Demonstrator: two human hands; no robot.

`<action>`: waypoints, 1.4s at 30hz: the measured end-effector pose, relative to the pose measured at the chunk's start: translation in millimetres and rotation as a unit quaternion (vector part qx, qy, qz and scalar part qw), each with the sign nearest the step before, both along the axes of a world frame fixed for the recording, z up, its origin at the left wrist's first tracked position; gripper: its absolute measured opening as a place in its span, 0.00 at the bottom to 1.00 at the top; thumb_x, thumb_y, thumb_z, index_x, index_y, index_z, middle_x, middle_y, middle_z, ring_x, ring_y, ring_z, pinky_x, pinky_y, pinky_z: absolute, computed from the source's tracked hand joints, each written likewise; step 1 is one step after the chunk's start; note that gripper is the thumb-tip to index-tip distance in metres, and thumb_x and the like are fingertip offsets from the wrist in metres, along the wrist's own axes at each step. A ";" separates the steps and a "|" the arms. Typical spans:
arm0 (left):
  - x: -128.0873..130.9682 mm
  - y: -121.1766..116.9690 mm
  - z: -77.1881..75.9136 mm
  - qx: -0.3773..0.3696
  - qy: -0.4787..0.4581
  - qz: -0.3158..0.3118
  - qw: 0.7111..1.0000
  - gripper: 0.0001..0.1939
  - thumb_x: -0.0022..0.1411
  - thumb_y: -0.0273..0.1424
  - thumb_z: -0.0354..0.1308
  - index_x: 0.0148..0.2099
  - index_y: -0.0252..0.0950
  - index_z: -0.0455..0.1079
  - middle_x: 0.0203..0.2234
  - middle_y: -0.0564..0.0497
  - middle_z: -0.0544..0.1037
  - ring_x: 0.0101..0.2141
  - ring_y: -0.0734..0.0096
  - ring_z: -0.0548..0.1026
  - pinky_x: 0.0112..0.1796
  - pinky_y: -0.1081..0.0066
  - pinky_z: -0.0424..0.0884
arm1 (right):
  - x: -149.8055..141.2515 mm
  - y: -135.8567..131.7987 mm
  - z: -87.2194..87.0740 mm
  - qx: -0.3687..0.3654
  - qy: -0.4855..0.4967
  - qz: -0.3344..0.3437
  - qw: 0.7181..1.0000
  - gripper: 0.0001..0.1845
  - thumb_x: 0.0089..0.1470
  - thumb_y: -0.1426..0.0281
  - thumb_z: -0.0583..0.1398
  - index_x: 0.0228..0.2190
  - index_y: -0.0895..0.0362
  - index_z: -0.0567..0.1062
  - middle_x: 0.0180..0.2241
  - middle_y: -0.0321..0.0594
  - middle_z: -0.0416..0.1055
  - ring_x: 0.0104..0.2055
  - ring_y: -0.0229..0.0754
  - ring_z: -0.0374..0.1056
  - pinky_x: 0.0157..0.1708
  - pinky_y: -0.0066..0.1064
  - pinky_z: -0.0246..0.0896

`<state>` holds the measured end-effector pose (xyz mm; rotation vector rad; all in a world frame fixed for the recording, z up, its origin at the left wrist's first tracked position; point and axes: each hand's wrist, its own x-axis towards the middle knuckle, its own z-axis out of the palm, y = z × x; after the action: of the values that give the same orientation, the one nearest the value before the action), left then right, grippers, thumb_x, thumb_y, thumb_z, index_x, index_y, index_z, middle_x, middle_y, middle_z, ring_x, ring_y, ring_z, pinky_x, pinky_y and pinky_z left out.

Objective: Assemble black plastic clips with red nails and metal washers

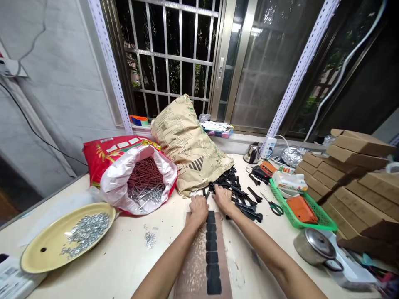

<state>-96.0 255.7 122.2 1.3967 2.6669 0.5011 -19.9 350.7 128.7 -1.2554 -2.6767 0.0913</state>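
Note:
Both my hands rest at the far end of a brown board point(196, 265) that carries a row of black rectangular pieces point(212, 257) down its middle. My left hand point(198, 207) is curled, knuckles up, at the board's top edge; what it holds is hidden. My right hand point(222, 197) lies over the near edge of a pile of black plastic parts point(240, 193), fingers bent down into them. Behind the pile leans a tan paper sack point(190, 145).
A red-and-white bag of dark red pins point(143, 178) stands left, with a yellow tray of small silver parts point(71, 236) in front. A green basket point(311, 220), scissors point(274, 206), stacked cardboard boxes point(346, 174) and a metal pot point(314, 247) fill the right.

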 end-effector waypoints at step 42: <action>-13.8 -68.1 38.3 0.184 -0.837 0.082 0.509 0.07 0.59 0.27 0.59 0.40 0.30 0.69 0.19 0.56 0.68 0.19 0.81 0.68 0.24 0.76 0.71 | 46.0 -1.8 19.2 -0.106 0.055 -0.064 0.991 0.15 0.56 0.61 0.56 0.40 0.59 0.69 0.37 0.50 0.73 0.42 0.51 0.69 0.40 0.38 0.60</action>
<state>-109.8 187.6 160.5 0.0737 0.9387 1.4287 26.1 348.9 148.0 -1.4343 -2.5392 0.4248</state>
